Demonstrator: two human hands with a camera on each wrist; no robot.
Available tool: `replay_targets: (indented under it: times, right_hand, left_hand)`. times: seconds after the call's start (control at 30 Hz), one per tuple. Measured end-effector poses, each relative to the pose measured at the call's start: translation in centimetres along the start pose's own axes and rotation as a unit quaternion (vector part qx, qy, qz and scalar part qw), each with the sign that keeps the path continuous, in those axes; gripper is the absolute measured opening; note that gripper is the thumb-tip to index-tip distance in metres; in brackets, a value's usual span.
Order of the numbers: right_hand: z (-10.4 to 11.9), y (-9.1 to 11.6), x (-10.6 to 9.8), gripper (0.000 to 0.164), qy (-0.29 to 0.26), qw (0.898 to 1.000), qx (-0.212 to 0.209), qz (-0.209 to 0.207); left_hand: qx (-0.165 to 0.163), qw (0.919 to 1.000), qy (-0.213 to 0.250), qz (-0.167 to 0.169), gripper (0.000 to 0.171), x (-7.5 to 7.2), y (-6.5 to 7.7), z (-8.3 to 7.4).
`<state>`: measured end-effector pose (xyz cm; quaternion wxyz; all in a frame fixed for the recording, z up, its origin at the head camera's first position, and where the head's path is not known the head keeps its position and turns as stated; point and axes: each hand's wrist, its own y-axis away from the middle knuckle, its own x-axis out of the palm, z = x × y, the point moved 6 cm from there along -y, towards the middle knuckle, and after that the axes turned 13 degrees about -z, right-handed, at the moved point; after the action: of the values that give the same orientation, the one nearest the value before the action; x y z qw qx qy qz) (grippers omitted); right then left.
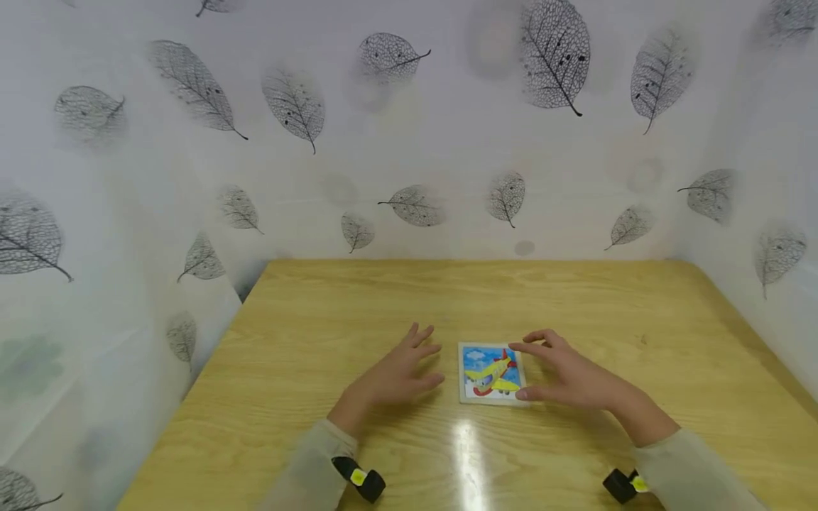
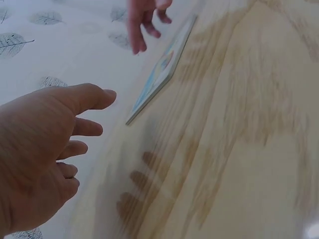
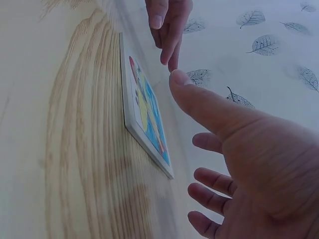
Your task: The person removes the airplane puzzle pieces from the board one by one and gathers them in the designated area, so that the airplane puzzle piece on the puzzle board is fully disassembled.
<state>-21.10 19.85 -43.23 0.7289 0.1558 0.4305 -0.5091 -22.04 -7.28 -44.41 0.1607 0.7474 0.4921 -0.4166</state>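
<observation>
Light wood-grain tabletop (image 1: 307, 305) w/ a small square airplane picture panel (image 1: 492, 383) lying flat, picture side up, near the tabletop's middle, btwn the two hands. Panel: pale raised border; cartoon plane in yellow & red on blue sky, white cloud at upper L corner; nose toward the near L, tail toward the far R.

L hand (image 1: 393, 372): fingers spread wide, thumb well apart from the index; holds nothing. It hovers over the wood just beside the panel's L edge, w/ a gap btwn thumb tip & border; the L wrist view shows the fingers' dark reflections on the wood below.

R hand (image 1: 575, 376): thumb & index set wide apart, remaining fingers slightly bent; grasp empty. From the head view, index & thumb tips overlap the panel's R edge, one near the far R corner, one near the close R corner; the R wrist view shows the thumb clear of the border. Contact of the other fingertips: cannot tell.

Both forearms: beige sleeves (image 1: 309, 468), each w/ a black wrist cam (image 1: 369, 487) bearing a yellow patch. Bkgd: white sheet (image 1: 441, 152) w/ grey skeleton-leaf print, behind & along both sides. Glare streak (image 1: 469, 461) on wood, nearer the viewer than the panel.
</observation>
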Motion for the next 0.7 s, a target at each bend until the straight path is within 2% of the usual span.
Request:
replay_targets:
  times: [0.17,0.4,0.53,0.7]
  right_hand:
    - [0.5,-1.0,1.1,0.071,-0.034,0.999,0.002,0.021]
    - [1.7,-1.9,2.2,0.067,-0.067,0.996,-0.027,0.042]
    - [2.2,-2.7,2.5,0.060,-0.069,0.996,-0.032,0.042]
    - [2.8,-4.0,3.3,0.053,-0.104,0.993,0.012,0.059]
  left_hand:
    - [0.002,1.0000,0.006,0.001,0.054,1.2,-0.7,-0.8]
    - [0.027,0.9988,0.032,-0.026,0.046,2.6,-1.3,-2.0]
    - [0.013,0.9953,0.075,-0.060,0.043,3.1,-1.6,-2.2]
    - [-0.026,0.9847,0.131,-0.111,0.034,3.7,-1.7,-1.8]
